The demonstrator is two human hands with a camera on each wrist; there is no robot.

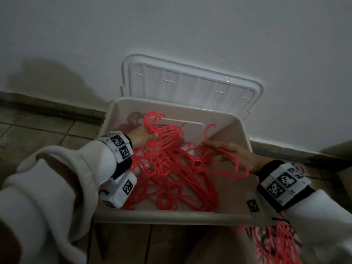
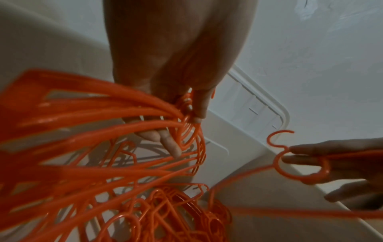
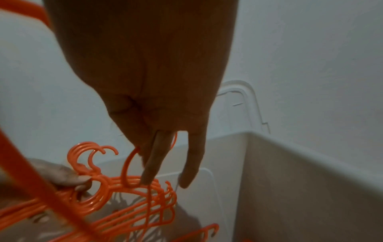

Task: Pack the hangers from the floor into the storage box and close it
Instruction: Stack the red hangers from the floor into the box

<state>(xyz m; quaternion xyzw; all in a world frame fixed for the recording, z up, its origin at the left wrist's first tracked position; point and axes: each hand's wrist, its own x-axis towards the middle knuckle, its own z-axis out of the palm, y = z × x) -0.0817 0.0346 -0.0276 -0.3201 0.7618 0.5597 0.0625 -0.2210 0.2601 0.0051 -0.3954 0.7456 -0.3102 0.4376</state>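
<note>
A beige storage box (image 1: 171, 216) stands open on the floor against the wall, with a tangle of red hangers (image 1: 171, 180) inside it. My left hand (image 1: 142, 137) is down in the box's far left part and grips a bunch of hangers (image 2: 103, 114) by their necks, hooks (image 1: 154, 117) pointing up. My right hand (image 1: 228, 153) is over the box's right side and holds a single hanger (image 2: 300, 163), its ring looped around my extended fingers (image 3: 153, 163) and its hook (image 1: 210, 130) upright.
The white lid (image 1: 190, 82) leans upright between the box's back and the wall. More red hangers (image 1: 282, 244) lie on the tiled floor at the lower right, under my right sleeve. A dark baseboard runs along the wall.
</note>
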